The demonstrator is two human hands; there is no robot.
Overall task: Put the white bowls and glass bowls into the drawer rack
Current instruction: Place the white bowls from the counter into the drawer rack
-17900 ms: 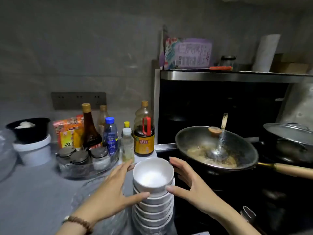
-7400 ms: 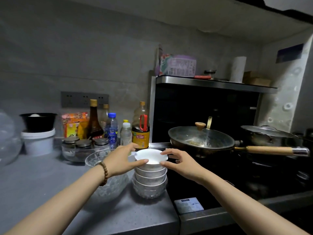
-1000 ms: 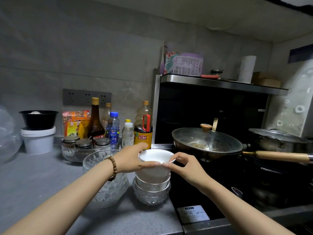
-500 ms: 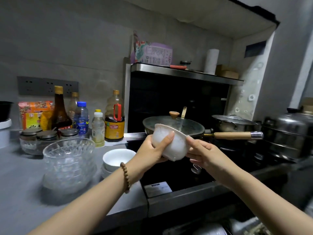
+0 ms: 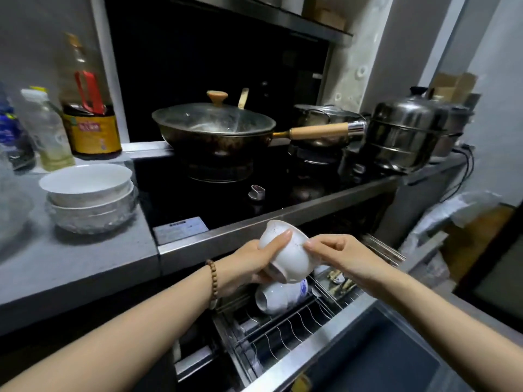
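The fingers point(image 5: 278, 241) of our left hand point(image 5: 252, 264) curl around a small white ceramic bowl point(image 5: 288, 256), which is tilted on its side, and our right hand point(image 5: 339, 257) pinches its wall. We hold it just above the pulled-out steel wire drawer rack point(image 5: 283, 332). Inside the rack a blue-patterned white bowl point(image 5: 280, 299) lies on its side; most wire slots look free. On the grey counter point(image 5: 85, 264), white bowls point(image 5: 85, 182) sit nested in a cut-glass bowl point(image 5: 93, 217), and more glass bowls point(image 5: 11, 210) stand at the left edge. We judge that much work is left.

Lidded wok point(image 5: 213, 128) on stove, steamer pot point(image 5: 407, 134) right, sauce bottle point(image 5: 90, 120) left
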